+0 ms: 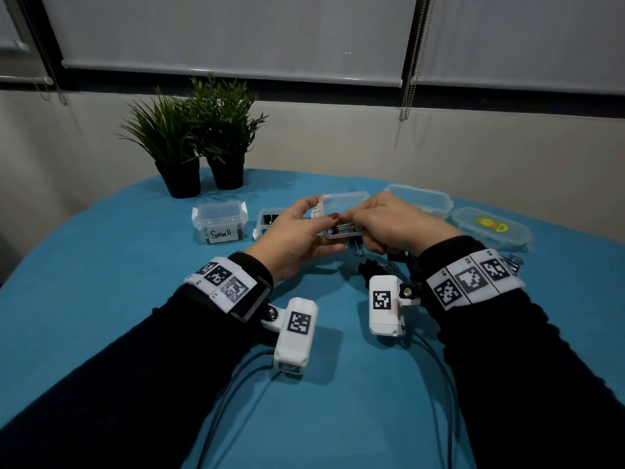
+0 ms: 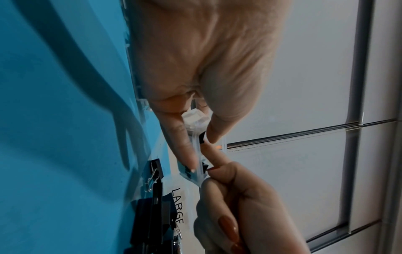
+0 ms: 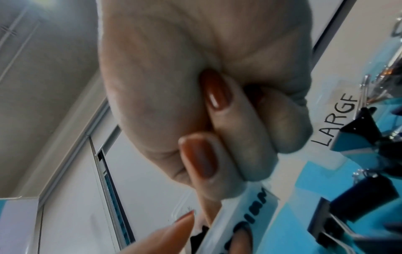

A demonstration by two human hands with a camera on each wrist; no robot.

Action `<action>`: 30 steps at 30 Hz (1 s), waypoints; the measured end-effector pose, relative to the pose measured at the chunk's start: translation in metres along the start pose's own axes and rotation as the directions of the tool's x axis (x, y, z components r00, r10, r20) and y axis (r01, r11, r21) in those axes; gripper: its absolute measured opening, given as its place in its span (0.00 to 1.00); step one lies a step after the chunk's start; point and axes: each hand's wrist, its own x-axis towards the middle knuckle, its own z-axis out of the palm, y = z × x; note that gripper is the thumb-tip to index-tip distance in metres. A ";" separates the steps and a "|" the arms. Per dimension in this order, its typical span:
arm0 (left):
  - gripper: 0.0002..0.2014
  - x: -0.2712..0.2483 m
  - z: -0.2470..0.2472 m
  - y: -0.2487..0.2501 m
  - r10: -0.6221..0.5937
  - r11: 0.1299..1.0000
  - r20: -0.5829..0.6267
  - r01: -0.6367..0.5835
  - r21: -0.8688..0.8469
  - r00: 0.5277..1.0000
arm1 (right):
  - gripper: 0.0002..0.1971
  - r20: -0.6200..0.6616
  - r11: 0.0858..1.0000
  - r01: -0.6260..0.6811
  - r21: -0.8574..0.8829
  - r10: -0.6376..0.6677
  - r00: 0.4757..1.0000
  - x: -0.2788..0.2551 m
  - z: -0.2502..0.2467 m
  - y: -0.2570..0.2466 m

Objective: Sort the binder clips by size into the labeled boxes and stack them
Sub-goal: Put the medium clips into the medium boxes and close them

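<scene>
Both hands hold a small clear box above the blue table, with several black clips with silver handles inside. Its label, partly hidden, seems to read "Medium". My left hand pinches the box's left end between thumb and fingers, by a white latch. My right hand grips the right end with curled fingers. Loose black binder clips lie on the cloth under the hands. The box labelled "LARGE" stands just behind. The closed "Small" box sits at the left.
An open clear box holding black clips stands behind my left hand. Two clear lidded containers lie at the right, one with a yellow-green sticker. Two potted plants stand at the table's far edge.
</scene>
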 end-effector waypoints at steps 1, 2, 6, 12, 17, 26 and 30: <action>0.22 0.000 0.000 0.000 0.003 1.000 -0.012 -0.003 0.015 1.000 | 0.20 -0.012 1.000 -0.004 0.020 0.004 1.000 0.000 0.000 0.000; 0.21 0.001 -0.001 -0.001 0.004 1.000 -0.021 -0.004 0.029 1.000 | 0.21 -0.024 0.999 -0.003 0.038 0.004 1.000 0.001 0.001 0.000; 0.20 0.001 -0.003 -0.001 0.000 0.998 -0.037 0.003 0.058 0.999 | 0.22 -0.091 0.991 0.026 0.131 -0.014 0.996 0.001 -0.001 -0.003; 0.20 0.003 -0.005 0.000 0.057 0.991 -0.096 -0.044 0.126 0.994 | 0.06 -0.254 0.994 0.017 0.111 0.011 0.967 -0.001 -0.024 -0.001; 0.26 0.004 -0.011 -0.002 0.144 0.968 -0.137 -0.111 0.224 0.980 | 0.05 -0.130 0.952 -0.212 -0.223 0.186 0.974 -0.002 -0.019 0.009; 0.31 0.004 -0.012 -0.003 0.142 0.969 -0.077 -0.123 0.214 0.987 | 0.19 -0.012 0.866 -0.291 -0.407 0.313 0.950 -0.008 -0.008 0.005; 0.30 0.004 -0.012 -0.003 0.137 0.971 -0.062 -0.122 0.206 0.989 | 0.14 0.029 0.897 -0.268 -0.351 0.296 0.955 -0.007 -0.006 0.006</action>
